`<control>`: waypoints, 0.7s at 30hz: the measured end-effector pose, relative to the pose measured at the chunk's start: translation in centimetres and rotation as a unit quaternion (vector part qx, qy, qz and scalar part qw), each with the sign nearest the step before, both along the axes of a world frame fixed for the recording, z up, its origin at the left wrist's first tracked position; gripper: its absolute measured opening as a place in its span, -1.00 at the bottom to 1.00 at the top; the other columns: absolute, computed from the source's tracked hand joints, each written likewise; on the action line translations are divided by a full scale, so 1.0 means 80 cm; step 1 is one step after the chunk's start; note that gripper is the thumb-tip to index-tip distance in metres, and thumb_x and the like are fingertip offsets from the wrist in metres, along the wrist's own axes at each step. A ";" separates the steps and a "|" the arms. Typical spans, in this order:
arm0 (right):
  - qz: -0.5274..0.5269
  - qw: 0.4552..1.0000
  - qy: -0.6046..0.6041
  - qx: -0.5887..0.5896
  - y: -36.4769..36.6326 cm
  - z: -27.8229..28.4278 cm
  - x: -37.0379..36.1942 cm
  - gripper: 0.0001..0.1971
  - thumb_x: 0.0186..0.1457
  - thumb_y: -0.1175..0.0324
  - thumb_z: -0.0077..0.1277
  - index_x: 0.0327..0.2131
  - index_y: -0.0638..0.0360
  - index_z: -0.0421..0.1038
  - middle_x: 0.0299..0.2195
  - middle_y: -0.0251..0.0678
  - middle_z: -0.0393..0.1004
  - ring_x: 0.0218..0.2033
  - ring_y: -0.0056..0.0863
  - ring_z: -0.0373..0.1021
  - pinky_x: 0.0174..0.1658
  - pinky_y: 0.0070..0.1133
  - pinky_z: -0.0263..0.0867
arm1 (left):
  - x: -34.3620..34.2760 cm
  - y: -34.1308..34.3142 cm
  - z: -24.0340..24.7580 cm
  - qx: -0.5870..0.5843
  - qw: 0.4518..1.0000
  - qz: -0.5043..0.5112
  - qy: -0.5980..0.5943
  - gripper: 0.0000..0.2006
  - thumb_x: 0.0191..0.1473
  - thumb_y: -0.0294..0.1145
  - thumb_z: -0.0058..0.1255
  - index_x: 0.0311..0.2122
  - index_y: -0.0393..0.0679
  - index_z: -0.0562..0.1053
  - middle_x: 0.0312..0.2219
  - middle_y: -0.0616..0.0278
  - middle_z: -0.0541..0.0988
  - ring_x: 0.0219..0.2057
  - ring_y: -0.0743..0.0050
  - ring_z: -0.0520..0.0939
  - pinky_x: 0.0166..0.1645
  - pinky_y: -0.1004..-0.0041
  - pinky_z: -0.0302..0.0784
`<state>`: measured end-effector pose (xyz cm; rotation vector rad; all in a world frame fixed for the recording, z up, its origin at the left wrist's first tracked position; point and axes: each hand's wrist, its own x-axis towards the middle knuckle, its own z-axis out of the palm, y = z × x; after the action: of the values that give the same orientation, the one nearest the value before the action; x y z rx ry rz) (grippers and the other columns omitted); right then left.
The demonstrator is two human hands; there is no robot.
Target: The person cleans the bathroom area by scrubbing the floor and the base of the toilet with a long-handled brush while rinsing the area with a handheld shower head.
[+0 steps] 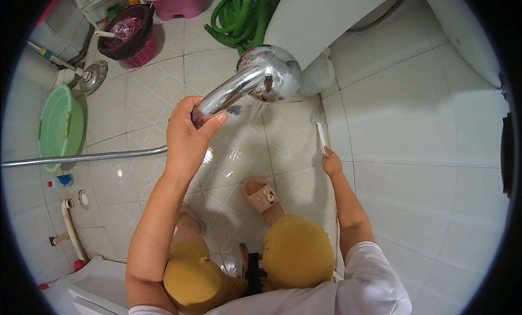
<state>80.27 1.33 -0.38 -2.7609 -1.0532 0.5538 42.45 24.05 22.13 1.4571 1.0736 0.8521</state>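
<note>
My left hand [190, 127] is wrapped round the handle of a chrome shower head [270, 73], raised over the middle of the floor. Fine streaks of water seem to come from its face. A metal shower hose [87, 157] runs off to the left from that hand. Lower down, at the right, my right hand [331, 163] grips the slim handle of a white-handled brush [321, 134]. The brush's pale head lies on the tiles at the foot of the right wall; its bristles are too blurred to make out.
Wet, shiny floor tiles [228, 157] lie round my slippers. A green basin [62, 124] leans at the left, near a round scrubbing brush [93, 78] and a drain pipe [73, 230]. Farther off are a dark bowl [128, 32], a pink tub [176, 2], a coiled green hose [239, 16] and a whitish jug [318, 75].
</note>
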 end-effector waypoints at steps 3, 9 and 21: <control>0.019 0.999 0.040 -0.026 0.007 0.015 -0.029 -0.57 0.07 0.29 -0.17 0.07 -0.10 0.26 -0.17 -0.04 0.42 -0.16 -0.09 0.38 -0.08 -0.31 0.28 | -0.008 0.000 0.004 0.010 0.999 0.020 0.050 -0.71 -0.07 -0.40 0.16 -0.23 -0.22 0.36 -0.52 0.47 0.34 -0.48 0.75 0.31 -0.36 0.68 0.23; 0.067 0.996 0.045 0.045 0.033 0.045 -0.047 -0.59 0.07 0.29 -0.16 0.05 -0.05 0.29 -0.23 -0.02 0.45 -0.23 -0.05 0.40 -0.11 -0.33 0.29 | -0.022 0.006 0.009 -0.017 0.999 0.027 0.007 -0.70 -0.07 -0.39 0.17 -0.23 -0.22 0.36 -0.52 0.47 0.34 -0.47 0.75 0.30 -0.36 0.68 0.22; 0.111 0.993 0.023 -0.021 0.095 0.038 -0.084 -0.56 0.09 0.27 -0.20 0.10 -0.10 0.22 -0.25 -0.08 0.47 -0.22 -0.11 0.40 -0.12 -0.30 0.30 | -0.044 0.014 0.000 -0.056 0.997 0.054 -0.015 -0.71 -0.07 -0.35 0.18 -0.26 -0.20 0.37 -0.54 0.50 0.30 -0.49 0.75 0.26 -0.38 0.68 0.18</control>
<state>73.56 8.94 2.63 -2.6685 -1.3631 0.6729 38.91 25.14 22.13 1.2978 1.1675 0.8729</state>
